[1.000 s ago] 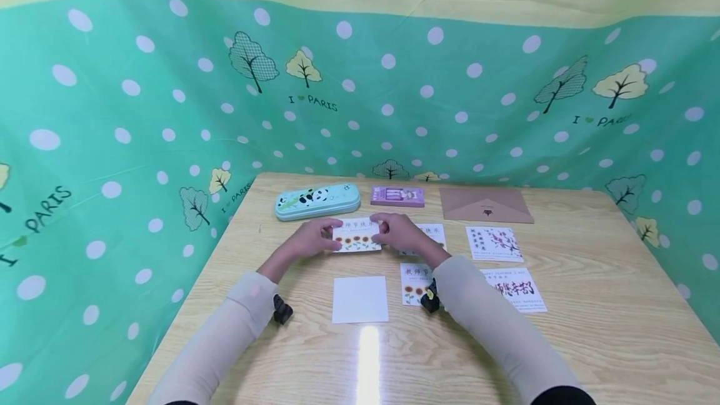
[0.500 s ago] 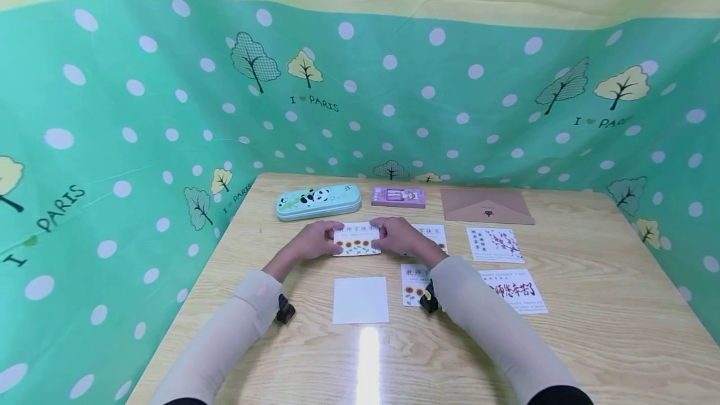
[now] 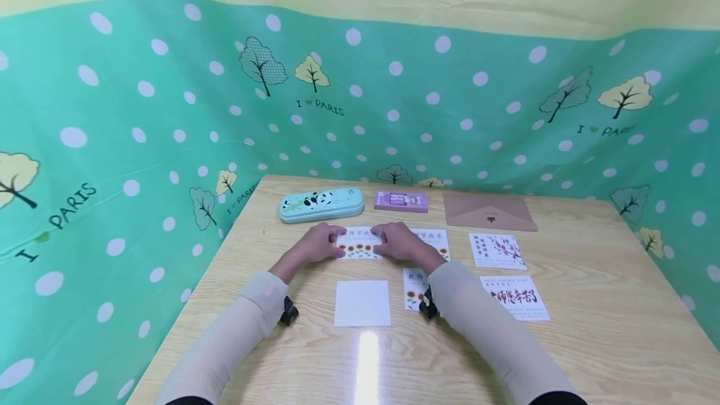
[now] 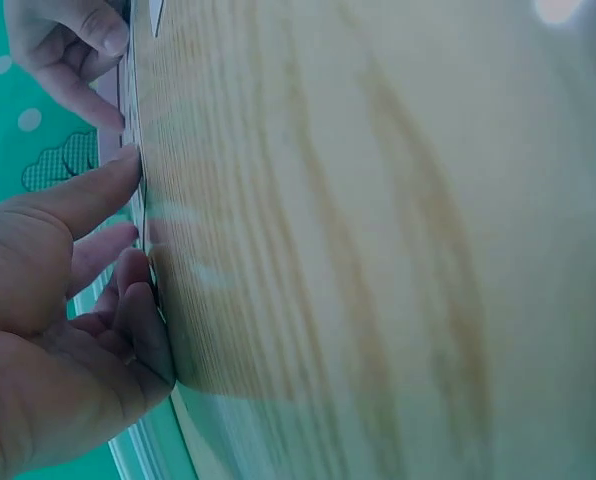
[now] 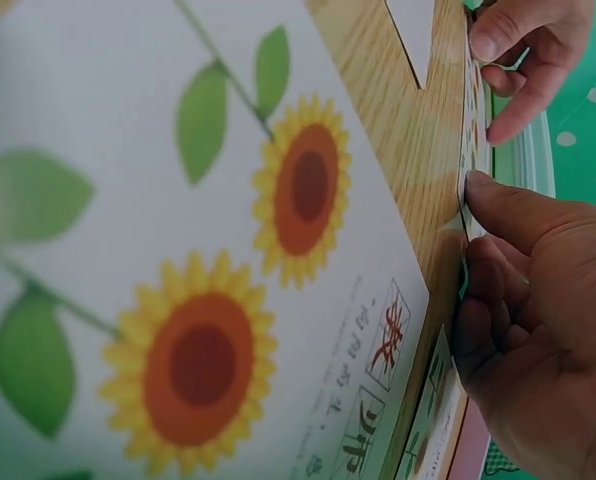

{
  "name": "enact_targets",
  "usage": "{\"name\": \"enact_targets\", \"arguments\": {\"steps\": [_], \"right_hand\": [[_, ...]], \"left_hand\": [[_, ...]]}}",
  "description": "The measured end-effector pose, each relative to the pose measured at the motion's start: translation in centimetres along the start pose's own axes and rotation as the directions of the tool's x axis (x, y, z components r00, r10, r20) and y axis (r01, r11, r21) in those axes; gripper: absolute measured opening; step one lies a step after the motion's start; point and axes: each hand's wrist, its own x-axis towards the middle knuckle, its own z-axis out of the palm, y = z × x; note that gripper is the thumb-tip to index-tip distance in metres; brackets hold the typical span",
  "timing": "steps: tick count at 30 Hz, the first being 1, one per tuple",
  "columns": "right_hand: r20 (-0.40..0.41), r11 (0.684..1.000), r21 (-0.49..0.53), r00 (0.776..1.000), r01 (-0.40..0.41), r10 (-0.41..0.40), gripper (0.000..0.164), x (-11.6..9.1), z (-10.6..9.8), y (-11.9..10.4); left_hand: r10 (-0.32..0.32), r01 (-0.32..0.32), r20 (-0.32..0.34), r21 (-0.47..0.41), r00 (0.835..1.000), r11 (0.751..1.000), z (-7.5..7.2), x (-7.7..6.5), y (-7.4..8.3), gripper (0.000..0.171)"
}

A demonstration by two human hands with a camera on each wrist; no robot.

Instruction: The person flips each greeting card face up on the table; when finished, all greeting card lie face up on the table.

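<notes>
In the head view a white card with a row of sunflowers and Chinese writing (image 3: 359,245) lies flat on the wooden table. My left hand (image 3: 315,244) holds its left edge between thumb and fingers, and my right hand (image 3: 400,242) grips the right edge the same way. A blank white card (image 3: 362,304) lies nearer to me. Beside my right hand is a second sunflower card (image 3: 434,240); a third sunflower card (image 3: 413,289) is partly covered by my right wrist and looms large in the right wrist view. Both thumbs press close to the table in the wrist views.
Behind the hands stand a light-blue panda pencil case (image 3: 322,204) and a purple box (image 3: 401,201). A brown envelope (image 3: 490,211) is at the back right. Below it lie a plum-blossom card (image 3: 498,250) and a card with red lettering (image 3: 517,297). A green curtain (image 3: 394,105) surrounds the table.
The held sunflower card has been lowered slightly toward me and now lies flat on the table. Both hands keep their grip at its sides. The head view has tilted up a little.
</notes>
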Motion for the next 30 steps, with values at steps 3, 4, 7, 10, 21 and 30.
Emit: {"name": "enact_targets", "arguments": {"steps": [3,4,7,10,21,30], "right_hand": [[-0.001,1.000,-0.008,1.000,0.001,-0.001,0.055,-0.1,0.1,0.1],[-0.001,1.000,-0.012,1.000,0.004,-0.004,0.055,-0.1,0.1,0.1],[0.002,1.000,-0.002,1.000,0.017,-0.017,0.052,-0.2,0.0,0.1],[0.003,0.999,0.042,1.000,0.026,-0.026,0.048,-0.5,-0.2,0.2],[-0.005,0.990,0.101,0.996,0.094,-0.094,0.040,-2.1,-0.2,0.5],[0.038,0.977,0.099,0.980,0.190,-0.195,0.038,-4.4,-0.2,-0.4]], "left_hand": [[0.002,-0.002,0.011,0.002,1.000,1.000,0.1,0.0,0.0,0.060],[0.005,-0.005,0.012,0.007,1.000,1.000,0.1,0.0,0.0,0.060],[0.015,-0.015,0.017,0.021,1.000,1.000,0.0,0.0,-0.1,0.058],[0.037,-0.037,0.011,0.024,0.999,0.999,-0.1,-0.2,-0.3,0.056],[0.076,-0.076,0.033,0.004,0.997,0.997,-0.1,-2.7,-0.1,0.052],[0.104,-0.103,0.072,-0.020,0.992,0.994,1.0,-5.8,0.2,0.056]]}}
